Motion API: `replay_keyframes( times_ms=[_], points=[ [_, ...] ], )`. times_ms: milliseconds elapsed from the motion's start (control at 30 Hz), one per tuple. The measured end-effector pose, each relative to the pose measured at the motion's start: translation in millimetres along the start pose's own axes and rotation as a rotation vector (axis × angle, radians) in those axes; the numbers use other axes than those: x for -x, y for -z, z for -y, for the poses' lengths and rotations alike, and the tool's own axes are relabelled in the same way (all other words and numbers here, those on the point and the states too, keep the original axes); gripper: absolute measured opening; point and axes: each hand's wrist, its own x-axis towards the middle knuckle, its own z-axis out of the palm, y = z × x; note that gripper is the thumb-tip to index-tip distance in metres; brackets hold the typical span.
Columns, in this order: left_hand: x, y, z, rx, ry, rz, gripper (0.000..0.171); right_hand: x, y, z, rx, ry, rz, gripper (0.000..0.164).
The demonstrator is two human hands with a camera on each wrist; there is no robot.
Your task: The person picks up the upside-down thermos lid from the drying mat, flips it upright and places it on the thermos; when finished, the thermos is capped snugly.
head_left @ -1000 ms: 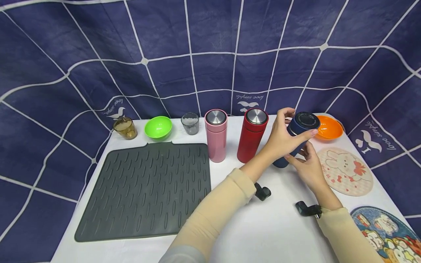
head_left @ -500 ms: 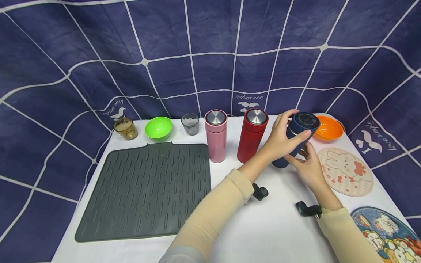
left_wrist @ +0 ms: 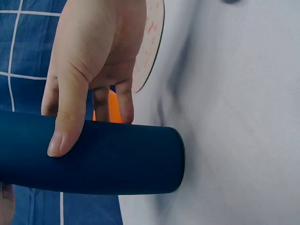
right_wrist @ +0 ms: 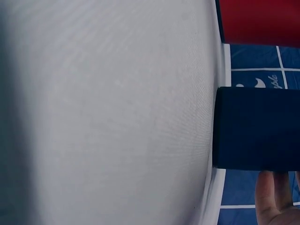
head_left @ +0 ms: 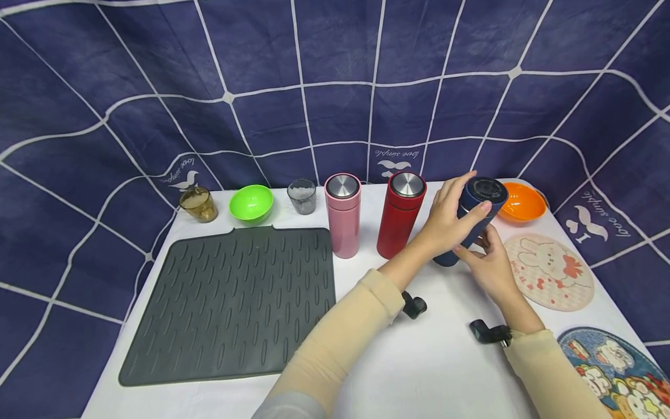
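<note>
A dark blue thermos point(head_left: 447, 258) stands at the right of the table. My left hand point(head_left: 447, 221) grips its lid point(head_left: 488, 190), the thumb across the front and the fingers round the far side. Lower down, my right hand point(head_left: 492, 267) holds the body from the right. The left wrist view shows the right hand's thumb lying on the blue thermos point(left_wrist: 131, 159). Fingers of the right hand point(right_wrist: 276, 201) touch the side of the thermos point(right_wrist: 258, 129) in the right wrist view. To the left are a red thermos point(head_left: 398, 227) and a pink thermos point(head_left: 345, 230), both upright.
A grey ridged mat point(head_left: 246, 302) covers the left part of the table. Behind it stand an amber glass point(head_left: 200, 206), a green bowl point(head_left: 251, 203) and a clear glass point(head_left: 302, 198). On the right lie an orange bowl point(head_left: 523, 203), a bunny mat point(head_left: 549, 273) and a blue patterned mat point(head_left: 612, 366).
My left thumb has slid leftward across the front of the lid, and the left fingers have shifted round its far side. My right hand and the thermos have stayed in place.
</note>
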Motion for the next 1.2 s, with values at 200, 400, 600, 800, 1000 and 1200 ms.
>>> replay_keyframes(
  times_ms=[200, 400, 600, 800, 1000, 1200],
  points=[
    [-1.8, -2.2, -0.7, 0.015, -0.012, -0.070, 0.069, -0.3, -0.3, 0.0, 0.019, -0.015, 0.007, 0.071],
    [0.7, -1.1, -0.4, 0.024, -0.006, 0.001, 0.056, 0.1, 0.7, -0.9, -0.001, 0.008, -0.002, 0.073],
    [-1.4, -4.3, -1.1, -0.025, -0.021, -0.081, 0.070, -0.8, -0.1, -1.0, 0.019, -0.016, 0.000, 0.071],
    [0.5, -3.2, -0.7, -0.023, -0.030, -0.022, 0.058, -0.4, 0.4, -0.4, 0.001, 0.000, 0.002, 0.072],
    [-1.2, -4.3, -1.6, 0.002, -0.018, -0.089, 0.066, 3.4, -0.4, 10.0, 0.008, -0.014, 0.004, 0.071],
    [0.4, -4.6, -0.7, -0.004, -0.014, -0.046, 0.052, 5.0, 0.4, 13.0, -0.009, 0.007, 0.002, 0.072]
  ],
)
